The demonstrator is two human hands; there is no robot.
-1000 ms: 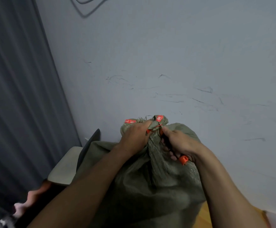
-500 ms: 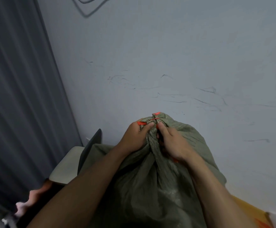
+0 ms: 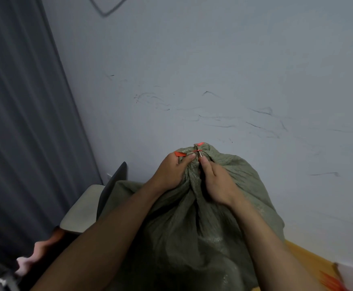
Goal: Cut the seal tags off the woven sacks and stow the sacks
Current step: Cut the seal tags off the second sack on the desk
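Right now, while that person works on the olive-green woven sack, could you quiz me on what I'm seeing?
1. True or false: the orange plastic seal tag is already off the olive-green woven sack.
2. The left hand grips: A the sack's gathered neck; B the sack's bottom; C nothing.
3. Which hand holds the thin metal-tipped cutter?
Key: 1 false; 2 A; 3 the right hand.

I can read nothing here. The orange seal tag [image 3: 179, 154] at the neck of the green woven sack [image 3: 192, 227] is too small and blurred to show any print. The dark marks on the wall [image 3: 213, 59] are loose scrawls, not letters.
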